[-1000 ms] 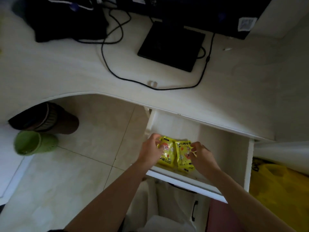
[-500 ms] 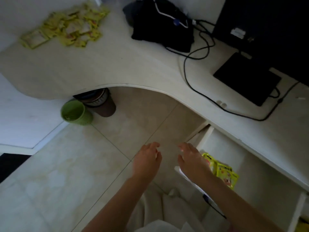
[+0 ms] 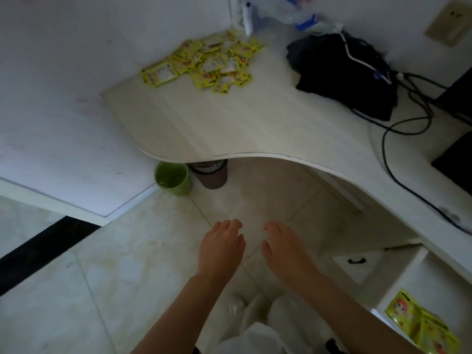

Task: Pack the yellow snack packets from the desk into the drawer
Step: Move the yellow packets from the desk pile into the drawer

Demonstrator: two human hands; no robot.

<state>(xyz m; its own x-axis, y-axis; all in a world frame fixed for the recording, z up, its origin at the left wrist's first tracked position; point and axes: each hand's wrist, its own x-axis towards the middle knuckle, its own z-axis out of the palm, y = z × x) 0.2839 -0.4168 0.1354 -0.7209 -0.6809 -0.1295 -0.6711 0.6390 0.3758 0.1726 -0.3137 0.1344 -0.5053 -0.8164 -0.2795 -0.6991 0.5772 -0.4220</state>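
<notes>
Left hand: the left hand (image 3: 221,249) hangs in the air above the tiled floor (image 3: 107,264), palm down, fingers (image 3: 231,224) loosely curved and a little apart, holding nothing.
Right hand: the right hand (image 3: 286,254) hangs just beside the left one, also palm down, fingers relaxed and slightly spread, holding nothing and touching nothing.
Snack packets on the worktop: a loose heap of yellow snack packets (image 3: 209,63) lies at the far corner of the pale curved worktop (image 3: 229,123), close to the wall, well apart from both hands.
Snack packets in the drawer: two yellow packets (image 3: 419,320) lie side by side in the open white drawer (image 3: 434,277) at the lower right, near the right forearm.
Other things on the worktop: a black bag (image 3: 344,75) sits to the right of the heap, with black cables (image 3: 398,139) trailing across the surface toward the right edge.
Under the worktop: a green cup (image 3: 172,178) stands on the floor beside a dark brown container (image 3: 210,175) that is partly hidden by the worktop's edge.
Bottom of view: white fabric (image 3: 255,328) shows between the forearms.
</notes>
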